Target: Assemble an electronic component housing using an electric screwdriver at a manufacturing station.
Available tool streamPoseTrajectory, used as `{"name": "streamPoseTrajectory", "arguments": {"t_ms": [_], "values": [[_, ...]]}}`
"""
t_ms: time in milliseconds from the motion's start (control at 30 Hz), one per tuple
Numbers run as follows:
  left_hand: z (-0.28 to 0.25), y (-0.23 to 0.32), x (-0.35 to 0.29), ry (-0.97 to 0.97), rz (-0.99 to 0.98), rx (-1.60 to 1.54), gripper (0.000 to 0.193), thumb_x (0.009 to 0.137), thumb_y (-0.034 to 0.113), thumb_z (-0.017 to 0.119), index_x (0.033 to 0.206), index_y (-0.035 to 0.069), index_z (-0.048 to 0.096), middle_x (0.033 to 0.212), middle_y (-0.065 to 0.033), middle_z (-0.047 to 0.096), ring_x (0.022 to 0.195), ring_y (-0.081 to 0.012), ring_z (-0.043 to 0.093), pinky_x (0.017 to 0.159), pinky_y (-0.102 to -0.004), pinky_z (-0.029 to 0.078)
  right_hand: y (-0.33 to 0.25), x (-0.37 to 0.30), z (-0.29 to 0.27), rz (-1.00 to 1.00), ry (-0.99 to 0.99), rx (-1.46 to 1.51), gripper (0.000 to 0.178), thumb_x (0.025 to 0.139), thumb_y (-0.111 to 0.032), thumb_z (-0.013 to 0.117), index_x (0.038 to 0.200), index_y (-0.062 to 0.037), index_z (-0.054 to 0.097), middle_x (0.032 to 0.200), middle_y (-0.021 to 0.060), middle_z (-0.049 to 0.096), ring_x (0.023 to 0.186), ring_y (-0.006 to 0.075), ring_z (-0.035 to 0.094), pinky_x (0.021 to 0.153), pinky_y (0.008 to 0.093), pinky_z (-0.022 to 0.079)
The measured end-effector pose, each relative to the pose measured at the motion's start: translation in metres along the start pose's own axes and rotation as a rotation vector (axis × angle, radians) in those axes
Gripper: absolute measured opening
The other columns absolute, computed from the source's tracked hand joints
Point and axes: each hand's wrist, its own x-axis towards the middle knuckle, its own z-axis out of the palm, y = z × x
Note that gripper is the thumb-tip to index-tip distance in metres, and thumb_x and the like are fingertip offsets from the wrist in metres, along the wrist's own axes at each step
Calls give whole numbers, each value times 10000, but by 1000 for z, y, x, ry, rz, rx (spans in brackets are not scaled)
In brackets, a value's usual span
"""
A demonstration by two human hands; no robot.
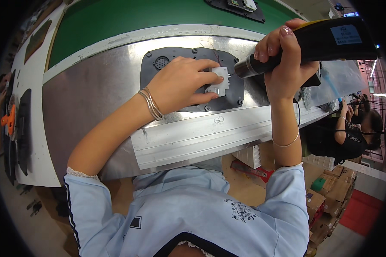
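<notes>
My left hand [180,83] pinches a small white plastic block [220,73] between thumb and fingers. The block rests on a dark grey plastic panel [236,93] with a round speaker grille [161,63] at its left. My right hand [287,64] is wrapped round a black and yellow electric screwdriver [330,40], held nearly level. Its metal nose points left at the block's right side, with the bit tip close to it. Whether the tip touches a screw is too small to tell. Thin dark wires [214,50] rise behind the block.
A metal-topped bench [85,103] carries a silver aluminium rail [193,141] along its near edge. Beyond runs a green conveyor belt [128,19] with another dark panel [238,9] on it. At right a co-worker [356,132] sits near cardboard boxes [334,184].
</notes>
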Motion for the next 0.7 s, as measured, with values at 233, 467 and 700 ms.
{"name": "streamPoseTrajectory", "arguments": {"t_ms": [233,467,700], "values": [[0,2,1,-2,9,5,255,818,323,656,1015,161,670,1181,-39,589,926,-216,617,850,-374,454,5,-5,2,-28,-22,-7,120,877,-52,536,975,10,506,566,62,451,442,134,453,433,280,413],[-1,-2,2,39,40,-20,252,803,310,670,996,148,672,1164,-51,605,894,-233,626,808,-359,472,-19,-2,-11,-73,-14,-244,235,867,-29,517,1074,75,478,570,56,455,436,133,441,414,268,383],[-3,2,2,48,44,-7,249,789,293,687,977,130,680,1153,-72,620,885,-246,637,792,-366,488,-69,9,-91,-205,145,-257,145,868,-45,501,1004,2,486,597,59,436,475,169,444,467,302,406]]}}
